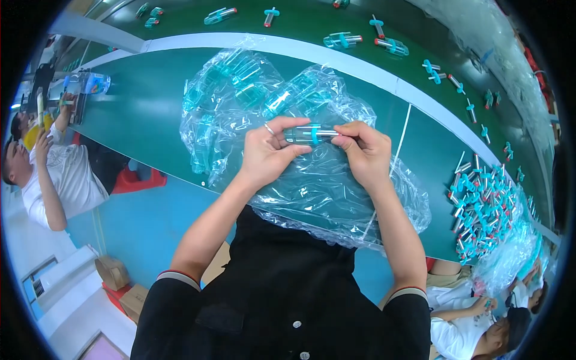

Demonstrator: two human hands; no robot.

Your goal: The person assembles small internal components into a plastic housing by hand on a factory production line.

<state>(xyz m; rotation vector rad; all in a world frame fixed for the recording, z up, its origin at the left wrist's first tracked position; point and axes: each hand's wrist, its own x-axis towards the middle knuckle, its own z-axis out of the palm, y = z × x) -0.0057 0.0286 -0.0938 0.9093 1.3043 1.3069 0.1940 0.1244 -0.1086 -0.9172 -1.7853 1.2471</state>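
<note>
Over the green table, my two hands meet at one small assembly. Between thumb and fingers, my left hand (264,153) pinches a clear teal-tinted plastic casing (296,135). At the other end my right hand (367,155) grips a silver metal cylinder with a teal collar (315,134), which lines up with the casing and appears partly inside it. My right fingertips cover the cylinder's outer end. Beneath both hands spreads a large clear plastic bag (300,186), crumpled, with several similar teal casings (246,84) in its far part.
A heap of metal cylinders with teal collars and red ends (483,207) lies at the right. Beyond a white rail (354,63), a dark green belt (300,30) carries scattered parts. One person (66,180) sits at left, others (468,324) at lower right. A red stool (138,179) stands left.
</note>
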